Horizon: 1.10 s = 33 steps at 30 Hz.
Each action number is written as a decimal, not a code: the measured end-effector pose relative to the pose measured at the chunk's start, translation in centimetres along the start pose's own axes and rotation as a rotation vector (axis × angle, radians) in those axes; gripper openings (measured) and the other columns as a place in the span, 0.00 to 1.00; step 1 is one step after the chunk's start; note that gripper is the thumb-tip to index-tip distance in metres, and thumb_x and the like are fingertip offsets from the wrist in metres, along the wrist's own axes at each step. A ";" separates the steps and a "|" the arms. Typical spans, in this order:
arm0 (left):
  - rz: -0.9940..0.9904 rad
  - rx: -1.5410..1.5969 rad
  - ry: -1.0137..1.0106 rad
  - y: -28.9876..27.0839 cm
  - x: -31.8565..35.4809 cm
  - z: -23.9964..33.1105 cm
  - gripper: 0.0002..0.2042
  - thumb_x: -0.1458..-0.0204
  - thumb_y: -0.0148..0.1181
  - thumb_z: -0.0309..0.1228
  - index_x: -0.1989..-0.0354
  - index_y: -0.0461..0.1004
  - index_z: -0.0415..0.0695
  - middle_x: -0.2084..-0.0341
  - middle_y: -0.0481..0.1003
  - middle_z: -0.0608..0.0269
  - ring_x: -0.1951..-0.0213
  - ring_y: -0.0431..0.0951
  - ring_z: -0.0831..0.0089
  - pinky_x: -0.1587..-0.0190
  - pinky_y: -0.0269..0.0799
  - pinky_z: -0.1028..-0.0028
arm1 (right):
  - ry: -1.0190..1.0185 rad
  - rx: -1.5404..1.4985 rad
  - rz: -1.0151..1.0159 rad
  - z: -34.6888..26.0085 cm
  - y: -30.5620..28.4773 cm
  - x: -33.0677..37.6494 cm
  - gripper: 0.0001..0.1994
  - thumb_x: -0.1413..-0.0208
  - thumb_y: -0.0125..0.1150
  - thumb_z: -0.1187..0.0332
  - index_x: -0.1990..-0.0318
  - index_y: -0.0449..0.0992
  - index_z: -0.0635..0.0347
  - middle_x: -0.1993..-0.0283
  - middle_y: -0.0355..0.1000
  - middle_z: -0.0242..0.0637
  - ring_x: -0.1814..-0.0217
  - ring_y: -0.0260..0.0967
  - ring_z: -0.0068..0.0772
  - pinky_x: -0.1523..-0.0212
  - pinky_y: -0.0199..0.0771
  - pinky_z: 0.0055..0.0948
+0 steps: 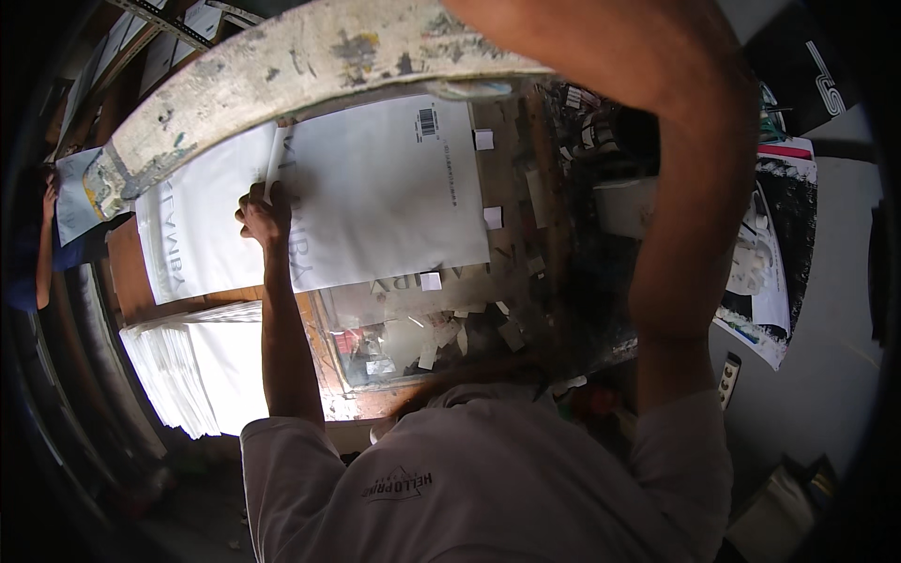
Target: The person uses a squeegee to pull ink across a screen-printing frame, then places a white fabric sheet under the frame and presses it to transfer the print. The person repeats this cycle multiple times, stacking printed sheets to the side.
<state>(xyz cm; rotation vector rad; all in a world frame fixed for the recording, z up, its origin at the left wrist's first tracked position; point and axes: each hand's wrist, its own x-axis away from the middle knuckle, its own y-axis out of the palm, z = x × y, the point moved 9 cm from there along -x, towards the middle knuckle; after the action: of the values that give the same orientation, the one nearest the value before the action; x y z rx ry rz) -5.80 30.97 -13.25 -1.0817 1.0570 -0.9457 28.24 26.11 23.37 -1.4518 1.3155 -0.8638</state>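
Observation:
My left hand (265,216) is closed at the left edge of a white printed bag or sheet (385,188), which lifts slightly by the fingers. This piece lies flat on a worn glass-topped table (394,328). Another white printed piece (211,230) lies to its left, partly beneath that edge. Above both arches a paint-stained wooden frame (328,52), raised off the table. My right forearm (694,159) reaches up and across to the frame's right end; its hand is beyond the top edge of the picture.
A stack of white sheets or bags (221,371) sits at the lower left. Small white tabs (493,218) stick to the table around the printed piece. At far left another person's arm (45,235) is near a pale sheet (77,197). A power strip (728,380) hangs at right.

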 end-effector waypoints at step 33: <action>0.054 0.582 0.369 -4.2 8.4 -8.4 0.10 0.50 0.69 0.34 0.67 0.78 0.42 0.70 0.78 0.57 0.60 0.76 0.59 0.55 0.71 0.64 | -0.074 -0.237 0.226 5.4 -1.6 -3.8 0.27 0.41 0.59 0.51 0.45 0.77 0.67 0.46 0.74 0.49 0.44 0.72 0.39 0.40 0.66 0.32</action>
<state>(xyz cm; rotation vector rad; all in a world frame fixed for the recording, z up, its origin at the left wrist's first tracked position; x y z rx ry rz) -12.34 20.27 -11.82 -0.4041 1.0041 -1.3355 33.12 30.82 23.68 -1.4645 1.5301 -0.5155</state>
